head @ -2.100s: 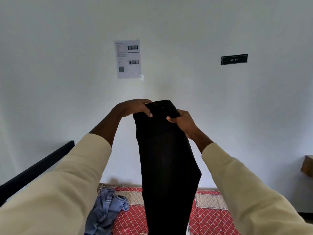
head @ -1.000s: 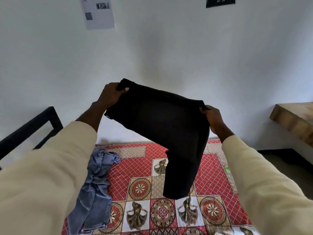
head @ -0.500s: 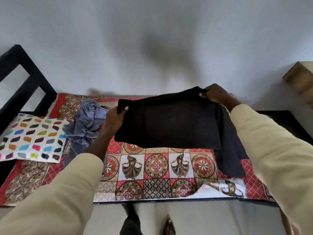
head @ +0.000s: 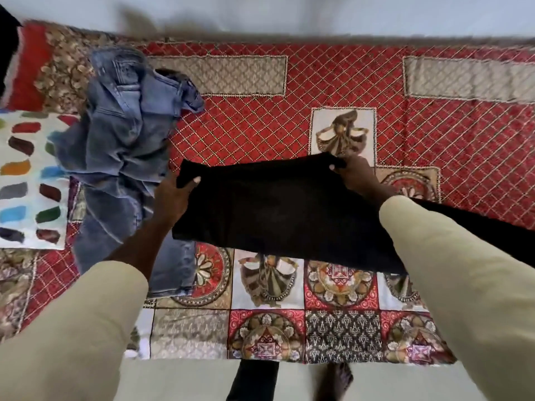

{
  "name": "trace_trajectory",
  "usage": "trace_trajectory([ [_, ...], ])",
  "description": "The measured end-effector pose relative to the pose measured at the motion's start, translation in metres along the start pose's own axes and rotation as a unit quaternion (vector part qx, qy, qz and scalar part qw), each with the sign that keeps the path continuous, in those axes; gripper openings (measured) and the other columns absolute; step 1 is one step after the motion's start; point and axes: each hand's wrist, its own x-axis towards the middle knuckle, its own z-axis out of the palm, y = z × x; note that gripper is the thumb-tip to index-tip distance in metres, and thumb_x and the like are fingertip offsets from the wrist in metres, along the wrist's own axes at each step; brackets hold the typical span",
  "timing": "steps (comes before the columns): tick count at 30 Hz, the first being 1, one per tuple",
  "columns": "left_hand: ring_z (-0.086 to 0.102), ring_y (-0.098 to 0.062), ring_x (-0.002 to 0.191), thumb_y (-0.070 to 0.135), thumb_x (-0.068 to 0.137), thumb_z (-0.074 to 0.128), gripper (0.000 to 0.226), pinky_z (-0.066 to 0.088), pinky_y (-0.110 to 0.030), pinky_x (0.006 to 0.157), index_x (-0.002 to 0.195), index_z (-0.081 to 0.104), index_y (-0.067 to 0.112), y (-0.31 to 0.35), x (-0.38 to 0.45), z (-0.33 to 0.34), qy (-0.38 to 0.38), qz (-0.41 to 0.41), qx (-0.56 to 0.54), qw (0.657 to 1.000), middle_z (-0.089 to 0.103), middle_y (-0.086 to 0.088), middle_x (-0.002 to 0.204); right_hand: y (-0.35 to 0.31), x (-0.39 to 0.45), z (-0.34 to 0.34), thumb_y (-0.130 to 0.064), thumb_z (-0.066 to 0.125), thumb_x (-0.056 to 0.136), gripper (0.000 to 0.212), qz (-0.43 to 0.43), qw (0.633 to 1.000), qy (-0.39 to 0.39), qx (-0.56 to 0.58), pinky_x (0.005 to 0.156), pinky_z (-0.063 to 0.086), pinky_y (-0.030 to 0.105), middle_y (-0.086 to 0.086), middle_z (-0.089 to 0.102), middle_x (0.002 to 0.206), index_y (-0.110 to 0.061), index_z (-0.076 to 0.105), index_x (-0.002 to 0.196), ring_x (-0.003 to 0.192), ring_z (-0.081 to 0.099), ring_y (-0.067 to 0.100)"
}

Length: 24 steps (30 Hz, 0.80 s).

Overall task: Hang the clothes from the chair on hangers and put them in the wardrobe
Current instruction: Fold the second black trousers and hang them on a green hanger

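Black cloth fills the head view: the black garment [head: 275, 209] is stretched flat between both hands, low over the patterned bedspread [head: 333, 91]. Left hand [head: 170, 198] grips the near-left corner, thumb on top of the fabric and the other fingers curled under it, hidden. Right hand [head: 351, 172] pinches the far-right corner, fingertips bunching the edge; I cannot tell how the rest of those fingers lie. Cream sleeves [head: 463, 285] run up to both wrists.

Two seconds back the garment hung straight down, held high against the wall with the hands close together. Half a second ago it was already spread sideways in the air, and now it has come down lower and nearer the bed, hands wider apart, with the camera tipped down so the wall is nearly gone.

Its long axis runs left to right between the two grips, tilted slightly up toward the right hand, and the remainder trails off past the right forearm to the frame's edge. Just beyond the left fingers lies a crumpled pair of blue jeans [head: 124, 146], with a spotted pillow [head: 29, 183] further left.
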Motion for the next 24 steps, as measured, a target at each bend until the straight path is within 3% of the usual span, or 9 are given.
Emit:
trace_trajectory([
  [2,0.066,-0.03,0.092,0.065,0.083,0.062,0.063,0.05,-0.036,0.079,0.108,0.064,0.007,-0.015,0.024,0.01,0.007,0.004,0.002,1.0,0.07,-0.015,0.098,-0.006,0.027,0.016,-0.027,0.055,0.098,0.028,-0.024,1.0,0.005,-0.011,0.081,0.048,0.039,0.019,0.068,0.106,-0.006,0.067,0.111,0.097,0.063,0.035],
  [5,0.064,-0.028,0.087,0.051,0.089,0.065,0.048,0.045,-0.034,0.075,0.103,0.064,0.005,-0.026,0.056,0.016,0.023,0.025,-0.004,0.999,0.068,-0.012,0.091,-0.019,0.07,0.037,-0.033,0.05,0.1,0.031,-0.021,0.998,0.025,-0.057,0.079,0.048,0.039,0.017,0.067,0.103,-0.007,0.062,0.11,0.096,0.063,0.036],
  [8,0.062,-0.034,0.102,0.059,0.09,0.057,0.058,0.047,-0.039,0.082,0.118,0.06,0.007,-0.035,0.071,0.022,0.037,0.033,0.062,0.997,0.066,-0.015,0.109,-0.032,0.084,0.068,-0.02,0.048,0.099,0.033,-0.026,0.98,0.088,-0.176,0.092,0.039,0.046,0.026,0.055,0.122,0.0,0.049,0.125,0.113,0.052,0.042],
  [10,0.055,-0.041,0.116,0.057,0.094,0.05,0.065,0.044,-0.048,0.092,0.131,0.047,0.004,-0.028,0.067,0.028,0.041,-0.02,0.143,0.989,0.056,-0.024,0.127,-0.041,0.077,0.091,-0.009,0.047,0.093,0.044,-0.037,0.958,0.154,-0.24,0.103,0.029,0.052,0.028,0.043,0.133,0.001,0.039,0.136,0.121,0.041,0.044],
  [13,0.045,-0.047,0.126,0.034,0.1,0.048,0.065,0.037,-0.055,0.101,0.15,0.018,0.005,-0.005,0.055,0.037,0.042,-0.066,0.251,0.965,0.037,-0.03,0.145,-0.061,0.05,0.131,-0.009,0.048,0.091,0.038,-0.091,0.953,0.208,-0.201,0.095,0.033,0.049,0.025,0.045,0.129,-0.004,0.041,0.127,0.112,0.044,0.041],
  [16,0.028,-0.046,0.139,0.012,0.092,0.049,0.067,0.024,-0.057,0.113,0.153,0.019,0.01,0.004,0.039,0.055,0.063,0.078,0.293,0.951,0.026,-0.027,0.153,-0.074,0.015,0.174,-0.024,0.047,0.099,0.032,-0.114,0.969,0.151,-0.158,0.099,0.036,0.049,0.022,0.048,0.132,-0.005,0.049,0.125,0.118,0.046,0.041],
  [18,0.02,-0.04,0.146,0.025,0.101,0.038,0.054,0.02,-0.056,0.117,0.153,0.026,0.012,-0.003,0.022,0.077,0.013,0.193,0.294,0.936,0.023,-0.021,0.158,-0.073,0.0,0.191,-0.031,0.04,0.103,0.044,-0.096,0.979,0.1,-0.148,0.109,0.03,0.05,0.022,0.042,0.144,-0.005,0.045,0.138,0.133,0.038,0.04],
  [20,0.005,-0.032,0.151,0.044,0.105,0.025,0.058,0.008,-0.052,0.121,0.157,0.016,0.019,-0.021,0.01,0.095,-0.068,0.21,0.313,0.924,0.009,-0.015,0.163,-0.066,-0.006,0.196,-0.038,0.034,0.105,0.053,-0.099,0.982,0.078,-0.143,0.117,0.02,0.046,0.019,0.033,0.154,-0.006,0.037,0.148,0.143,0.028,0.036],
  [24,-0.008,-0.028,0.151,0.054,0.103,0.017,0.063,-0.007,-0.051,0.12,0.157,0.003,0.025,-0.037,0.014,0.102,-0.068,0.175,0.346,0.919,-0.004,-0.01,0.164,-0.027,-0.009,0.177,-0.052,0.016,0.104,0.064,-0.182,0.96,0.013,-0.213,0.123,0.006,0.042,0.005,0.011,0.164,-0.016,0.015,0.157,0.152,0.004,0.021],
])
